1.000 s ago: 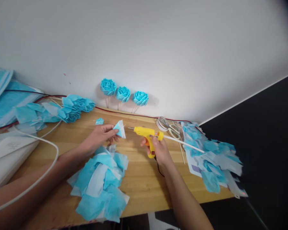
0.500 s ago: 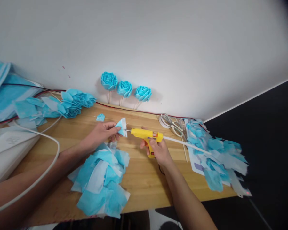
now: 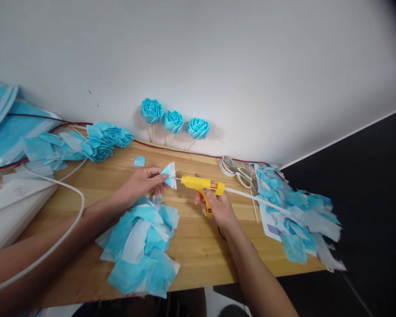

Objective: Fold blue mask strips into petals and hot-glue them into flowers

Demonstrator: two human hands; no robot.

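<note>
3 flowers (image 3: 173,122) stand behind the glue gun (image 3: 198,183)

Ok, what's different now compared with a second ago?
The right hand has brought the yellow glue gun leftward: its nozzle, clear of the folded piece before, now overlaps that piece's edge in view; firm contact can't be confirmed. Nothing was newly grasped or released. The left hand still pinches the piece, and the three blue flowers, cut-fabric pile and scissors stayed put.
</note>
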